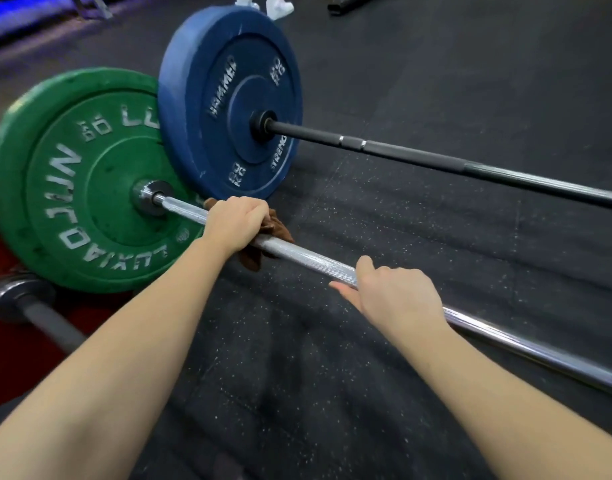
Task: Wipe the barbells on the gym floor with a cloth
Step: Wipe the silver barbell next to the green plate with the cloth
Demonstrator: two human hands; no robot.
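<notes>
Barbells (315,263), three; cloth (250,263), one.

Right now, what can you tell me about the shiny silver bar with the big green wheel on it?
The silver bar is a long, shiny metal rod with a finely ridged surface. It slants from the green plate, where a chrome collar sits at the hub, out past the right edge, above the speckled black floor. The left hand grips a brown cloth around it near the plate; the right hand grips bare metal farther along.
</notes>
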